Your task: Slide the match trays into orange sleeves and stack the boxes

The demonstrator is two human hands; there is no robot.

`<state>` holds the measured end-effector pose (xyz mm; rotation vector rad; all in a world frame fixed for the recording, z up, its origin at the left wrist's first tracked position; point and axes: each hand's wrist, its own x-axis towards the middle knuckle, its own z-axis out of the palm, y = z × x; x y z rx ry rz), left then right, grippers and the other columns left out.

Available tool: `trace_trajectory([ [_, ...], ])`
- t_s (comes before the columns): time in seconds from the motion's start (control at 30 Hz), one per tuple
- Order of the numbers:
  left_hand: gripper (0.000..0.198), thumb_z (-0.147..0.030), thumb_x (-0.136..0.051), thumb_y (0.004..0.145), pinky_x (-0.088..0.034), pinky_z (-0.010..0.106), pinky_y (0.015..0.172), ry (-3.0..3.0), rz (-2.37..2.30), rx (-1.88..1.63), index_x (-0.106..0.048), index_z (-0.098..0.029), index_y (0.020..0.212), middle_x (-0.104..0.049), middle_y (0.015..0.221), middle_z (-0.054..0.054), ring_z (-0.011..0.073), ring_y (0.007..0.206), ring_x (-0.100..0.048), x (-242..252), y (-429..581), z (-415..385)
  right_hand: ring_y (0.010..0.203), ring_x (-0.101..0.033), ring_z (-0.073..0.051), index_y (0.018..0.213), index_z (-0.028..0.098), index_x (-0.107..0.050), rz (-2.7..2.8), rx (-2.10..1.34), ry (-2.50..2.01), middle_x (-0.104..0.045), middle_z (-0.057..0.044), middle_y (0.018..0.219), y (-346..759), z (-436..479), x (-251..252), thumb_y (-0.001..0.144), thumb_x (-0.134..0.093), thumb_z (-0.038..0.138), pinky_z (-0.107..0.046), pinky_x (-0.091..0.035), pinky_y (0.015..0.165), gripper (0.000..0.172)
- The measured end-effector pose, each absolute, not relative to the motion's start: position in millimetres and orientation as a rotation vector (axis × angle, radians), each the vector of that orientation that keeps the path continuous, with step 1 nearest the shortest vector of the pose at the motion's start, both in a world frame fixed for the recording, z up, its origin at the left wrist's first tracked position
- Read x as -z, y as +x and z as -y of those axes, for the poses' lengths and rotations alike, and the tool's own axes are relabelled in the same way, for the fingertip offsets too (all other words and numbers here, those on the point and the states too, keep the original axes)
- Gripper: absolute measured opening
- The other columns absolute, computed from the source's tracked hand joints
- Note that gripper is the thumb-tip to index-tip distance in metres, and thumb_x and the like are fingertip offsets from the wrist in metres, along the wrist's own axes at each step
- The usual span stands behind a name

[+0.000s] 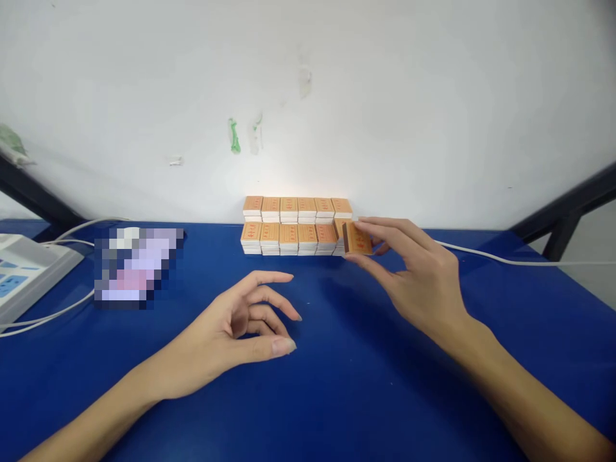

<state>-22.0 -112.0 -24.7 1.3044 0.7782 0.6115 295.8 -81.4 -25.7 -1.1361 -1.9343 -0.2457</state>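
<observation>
Between the thumb and fingers of my right hand (423,282) is a small matchbox (360,240), orange with red characters and a dark brown strip along one side. It is tilted, at the right end of the front row of stacked matchboxes (289,239), and partly hides the last stack. Whether it touches that stack I cannot tell. Behind stands a second row of matchboxes (289,208), also orange on top with white sides. My left hand (255,321) is over the table in front of the rows, fingers curved and apart, holding nothing.
The blue table (308,398) meets a white wall (409,115) behind the rows. To the left lie a blurred-out phone-like object (139,263), a white power strip (33,276) and white cables. Another white cable (505,261) runs off right, near a dark metal frame (568,212).
</observation>
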Motion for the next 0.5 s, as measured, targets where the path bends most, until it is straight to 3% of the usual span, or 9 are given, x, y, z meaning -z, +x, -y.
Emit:
trace_trajectory([
  [0.17,0.071,-0.039,-0.088,0.098,-0.060,0.042,0.097,1.327,-0.769,-0.588,-0.051,-0.035,0.158,-0.075,0.127,0.007,0.0214,0.100,-0.077,23.5,-21.1,113.2,0.119,-0.080,-0.032,0.140,0.025,-0.077,2.008,0.212,-1.196,-0.079,-0.013,0.135,304.0,59.4,36.1,0.109,-0.074,0.029,-0.055,-0.067,0.107,0.032],
  [0.4,0.070,-0.042,-0.088,0.099,-0.056,0.041,0.098,1.356,-0.796,-0.552,-0.051,-0.036,0.158,-0.075,0.127,0.005,0.0195,0.099,-0.074,19.1,-19.8,114.9,0.099,-0.078,-0.028,0.136,0.025,-0.079,1.990,0.222,-1.248,-0.073,-0.015,0.139,309.1,47.4,41.5,0.112,-0.067,0.031,-0.050,-0.069,0.090,0.028],
  [0.5,0.070,-0.043,-0.087,0.099,-0.056,0.041,0.097,1.362,-0.806,-0.560,-0.051,-0.036,0.158,-0.076,0.125,0.005,0.0197,0.098,-0.074,18.5,-20.2,114.6,0.106,-0.078,-0.029,0.139,0.026,-0.078,1.984,0.218,-1.243,-0.074,-0.015,0.137,309.3,45.8,42.9,0.112,-0.066,0.030,-0.051,-0.068,0.095,0.029],
])
